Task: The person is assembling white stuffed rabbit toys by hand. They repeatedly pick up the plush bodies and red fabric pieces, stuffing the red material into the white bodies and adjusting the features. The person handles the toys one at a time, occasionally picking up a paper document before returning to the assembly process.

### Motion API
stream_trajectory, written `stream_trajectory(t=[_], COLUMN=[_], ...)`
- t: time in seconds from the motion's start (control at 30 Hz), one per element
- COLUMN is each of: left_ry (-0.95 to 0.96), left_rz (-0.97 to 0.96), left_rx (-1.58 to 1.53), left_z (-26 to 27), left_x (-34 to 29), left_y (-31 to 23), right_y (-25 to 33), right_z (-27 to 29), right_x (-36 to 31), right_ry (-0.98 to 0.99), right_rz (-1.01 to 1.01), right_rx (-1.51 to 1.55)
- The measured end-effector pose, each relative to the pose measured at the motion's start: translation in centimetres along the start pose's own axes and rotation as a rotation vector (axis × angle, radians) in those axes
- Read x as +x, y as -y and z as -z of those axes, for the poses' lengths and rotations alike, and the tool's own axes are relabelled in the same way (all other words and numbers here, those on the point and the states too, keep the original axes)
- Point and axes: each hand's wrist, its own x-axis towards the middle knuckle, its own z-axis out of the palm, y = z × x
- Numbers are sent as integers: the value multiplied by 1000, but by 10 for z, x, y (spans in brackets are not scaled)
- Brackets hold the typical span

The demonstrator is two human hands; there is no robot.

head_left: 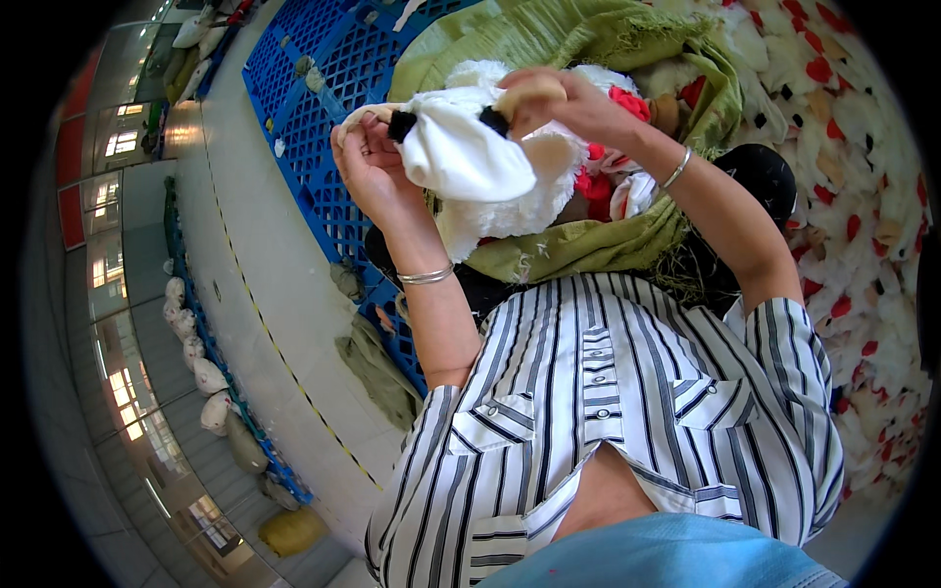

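Observation:
Between my two hands hangs a white plush toy skin [456, 162], limp and apparently unstuffed, with black patches and tan end pieces. The fingers of my left hand [375, 167] are closed on the tan piece at its left end. On the other side, my right hand [561, 103] pinches the tan piece at the right. Just beneath the skin lies an open green woven sack [510, 39]. Inside it are fluffy white plush pieces [490, 218] with red and tan parts, partly hidden by the skin and my hands.
Blue plastic pallets [299, 118] lie left of the sack. Loose white, red and tan plush pieces [833, 196] heap up at the right. A grey-green cloth [377, 367] lies on the pale floor [265, 255], near a yellow-black line. Stuffed white bags [208, 375] line the far left.

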Motion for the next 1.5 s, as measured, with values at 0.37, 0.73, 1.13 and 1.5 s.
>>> stream_trajectory(t=[0.37, 0.73, 1.13, 1.5], left_ry=[167, 1123, 661, 379], left_rz=[7, -549, 486, 610], left_rx=[775, 1182, 1029, 599], left_z=[80, -66, -32, 3], left_x=[26, 2, 24, 25], left_y=[-9, -2, 56, 79], right_y=[41, 52, 43, 46], right_z=[72, 59, 63, -23], right_x=[10, 4, 11, -14], right_ry=[-274, 349, -398, -8], right_rz=[210, 208, 170, 162], right_rx=[142, 7, -162, -291])
